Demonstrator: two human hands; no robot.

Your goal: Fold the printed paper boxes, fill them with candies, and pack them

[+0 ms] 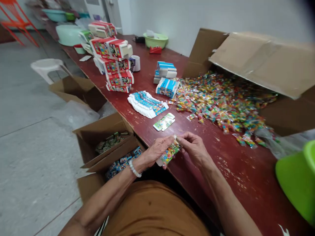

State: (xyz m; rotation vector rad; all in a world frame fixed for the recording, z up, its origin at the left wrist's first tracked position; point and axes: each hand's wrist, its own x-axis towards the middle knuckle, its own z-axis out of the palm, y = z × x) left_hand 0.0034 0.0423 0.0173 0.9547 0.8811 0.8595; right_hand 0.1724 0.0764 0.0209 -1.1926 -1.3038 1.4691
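Note:
A small printed candy box (171, 153), green and multicoloured, is held between my two hands over the table's front edge. My left hand (157, 151) grips its left side, with the thumb near the upper end. At that same end, the thumb and fingers of my right hand (193, 146) pinch the white flap. Whether anything is inside the box cannot be seen. Just beyond my hands lies a flat green carton (164, 122). Behind it a fanned row of flat blue cartons (147, 104) rests on the red table (206, 144).
Wrapped candies (211, 98) spill from a big cardboard box (256, 62) at right. Red carton bundles (112, 49) and blue bundles (167, 87) stand farther back. Below left are open boxes of green packs (112, 142) and blue packs (124, 164). A green tub (297, 177) stands at right.

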